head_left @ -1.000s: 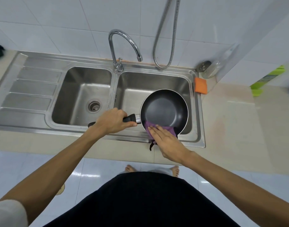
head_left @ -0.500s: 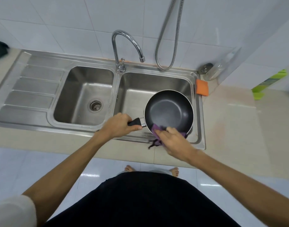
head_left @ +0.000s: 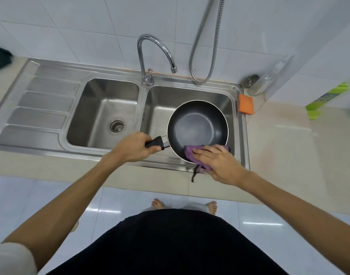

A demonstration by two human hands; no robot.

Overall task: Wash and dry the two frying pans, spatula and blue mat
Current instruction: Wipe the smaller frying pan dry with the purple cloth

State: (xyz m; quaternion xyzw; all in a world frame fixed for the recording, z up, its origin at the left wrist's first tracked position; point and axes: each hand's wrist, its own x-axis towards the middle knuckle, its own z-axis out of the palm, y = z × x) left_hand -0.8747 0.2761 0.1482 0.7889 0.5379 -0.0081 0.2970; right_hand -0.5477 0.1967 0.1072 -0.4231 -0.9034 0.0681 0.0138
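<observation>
The pale tabletop (head_left: 289, 155) carries a steel double sink (head_left: 49, 108) with a ribbed drainboard on its left. The black frying pan (head_left: 197, 126) is held over the right basin, tilted a little, with its near rim above the sink's front edge. Behind it the curved tap (head_left: 150, 46) points over the right basin, and a metal hose (head_left: 207, 46) loops down the wall tiles beside it. The left hand (head_left: 134, 147) is wrapped round the pan's black handle. The right hand (head_left: 217, 161) lies with fingers spread flat on a purple cloth (head_left: 189, 153), pressing it onto the pan's near rim. An orange sponge (head_left: 245, 104) sits on the sink's right edge, a clear jar (head_left: 257, 84) just behind it.
</observation>
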